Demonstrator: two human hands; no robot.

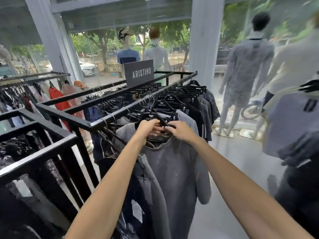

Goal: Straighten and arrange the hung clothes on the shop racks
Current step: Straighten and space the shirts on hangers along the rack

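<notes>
The person's left hand [148, 127] and right hand [181, 129] meet at the neckline of a grey T-shirt [170, 171], fingers of both curled and grasping the collar where it sits on a black hanger [150, 117]. The T-shirt hangs at the near end of the black rack [119, 111], in front of a row of dark shirts [198, 107]. A sign [139, 73] stands on the rack; mannequins [245, 66] face the window.
</notes>
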